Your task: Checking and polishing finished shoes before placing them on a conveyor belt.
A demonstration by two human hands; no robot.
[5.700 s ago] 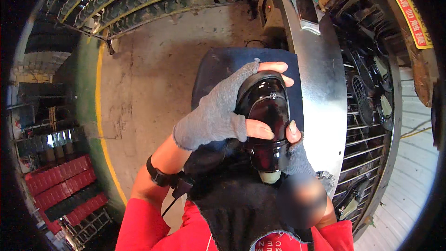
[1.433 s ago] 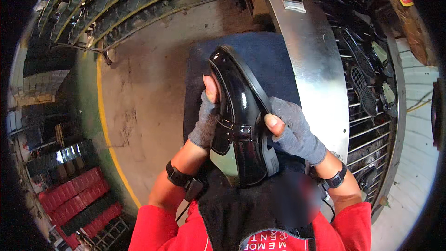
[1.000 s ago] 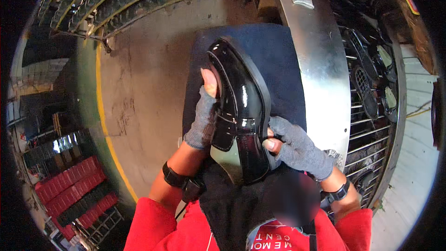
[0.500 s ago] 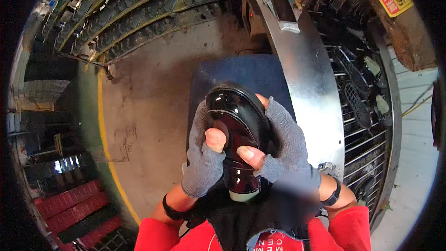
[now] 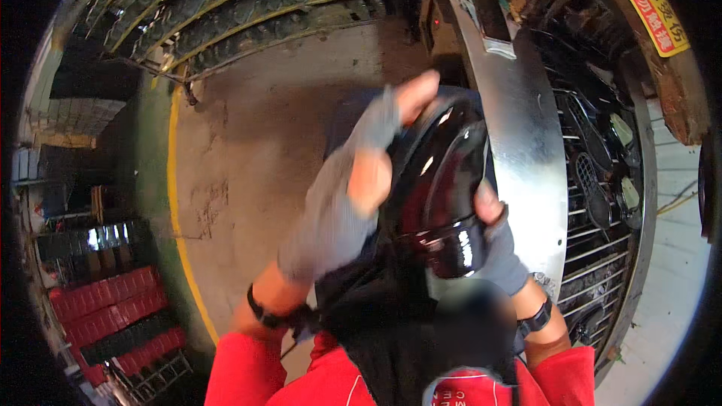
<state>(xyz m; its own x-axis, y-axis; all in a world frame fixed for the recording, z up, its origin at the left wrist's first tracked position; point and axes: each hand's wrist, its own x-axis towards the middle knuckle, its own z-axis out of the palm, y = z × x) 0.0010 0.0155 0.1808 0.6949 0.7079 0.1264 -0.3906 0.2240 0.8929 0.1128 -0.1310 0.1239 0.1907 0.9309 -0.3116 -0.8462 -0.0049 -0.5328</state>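
Note:
A glossy black and dark red shoe [image 5: 440, 188] is in front of me, its toe pointing away and its heel toward my body. My right hand [image 5: 500, 244], in a grey fingerless glove, grips it at the right near the heel, thumb on the upper surface. My left hand [image 5: 335, 180], gloved alike and blurred by motion, lies along the shoe's left side with its fingers stretched toward the toe. Whether its palm touches the shoe I cannot tell. A pale green piece [image 5: 444, 286] shows below the heel.
To the right runs a metal counter [image 5: 523, 150] with a dark phone-like object [image 5: 492, 19] at its far end. Beyond it, dark soles [image 5: 590, 188] lie on a barred rack [image 5: 598, 248]. Shelves of shoes [image 5: 263, 11] stand far left; red trays [image 5: 113, 304] sit lower left.
The shoe has moved right and turned, its toe now leaning right. My left hand has come off its grip and stretched its fingers forward; my right hand has shifted toward the heel side.

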